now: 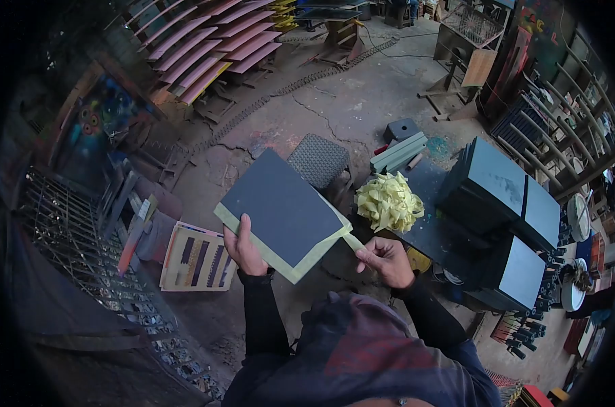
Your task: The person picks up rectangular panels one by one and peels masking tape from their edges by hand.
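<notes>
The left hand (pixel 247 252) grips a dark grey rectangular panel (pixel 280 207) edged in pale yellow tape (pixel 280 263), before the person; the right hand (pixel 389 263) pinches a tape strip at its right corner. Farther right lies a crumpled yellow tape ball (pixel 389 202).

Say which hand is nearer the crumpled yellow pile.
Right. The right hand is just below the crumpled yellow pile in view; the left hand is farther off, leftward.

Tape heap (pixel 389 202) (an obstacle) beyond right grip (pixel 387 263)
</notes>
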